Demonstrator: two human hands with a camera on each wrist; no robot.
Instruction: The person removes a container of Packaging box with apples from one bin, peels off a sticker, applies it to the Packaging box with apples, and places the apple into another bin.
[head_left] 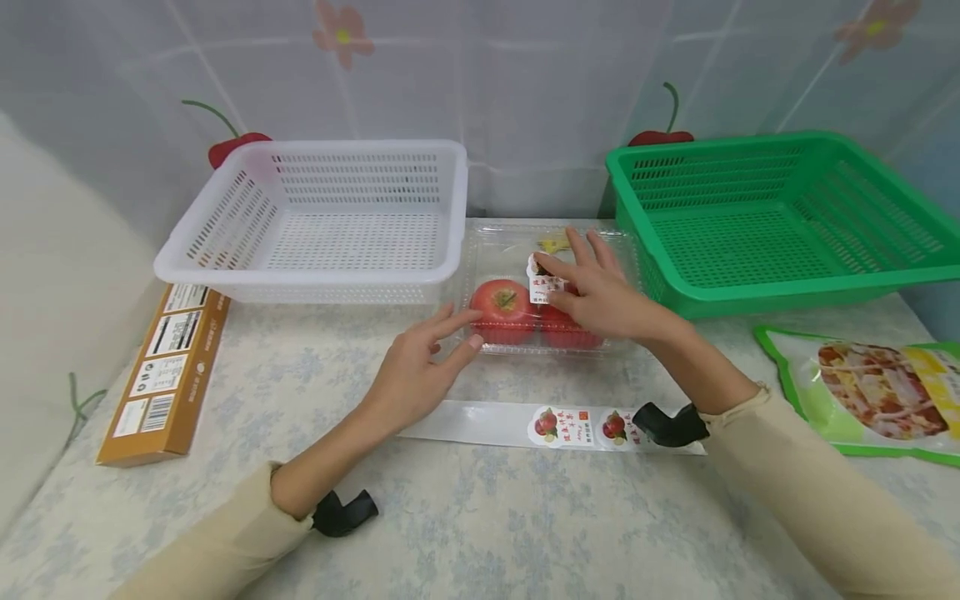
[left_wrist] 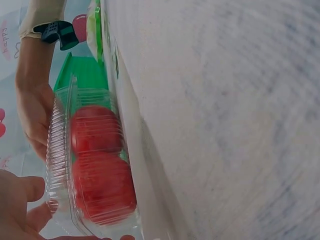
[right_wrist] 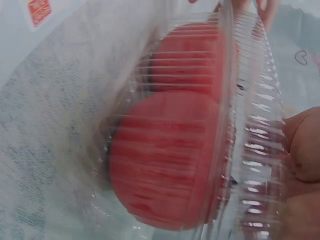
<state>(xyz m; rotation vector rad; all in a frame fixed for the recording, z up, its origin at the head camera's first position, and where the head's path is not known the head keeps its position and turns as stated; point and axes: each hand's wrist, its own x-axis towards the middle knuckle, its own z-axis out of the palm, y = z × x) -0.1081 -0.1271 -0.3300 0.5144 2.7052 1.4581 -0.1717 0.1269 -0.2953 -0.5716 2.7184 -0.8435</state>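
Note:
A clear plastic clamshell box [head_left: 487, 250] with a closed lid holds red apples [head_left: 504, 304]; two show along its front in the left wrist view. On the lid lies a white apple label [head_left: 545, 289], partly covered by my right hand [head_left: 600, 292]. The fingers of that hand are spread over the lid, with index finger and thumb on the label. At the box's front left corner, my left hand [head_left: 420, 367] touches the plastic with extended fingers and thumb. A backing strip [head_left: 480, 423] with more apple labels lies in front of the box.
A white basket [head_left: 311, 282] stands to the box's left, a green basket [head_left: 750, 292] close on its right. An orange-brown carton [head_left: 161, 375] lies at the far left. At the right is a green-edged food bag [head_left: 870, 392]. A curtain [head_left: 525, 100] hangs behind.

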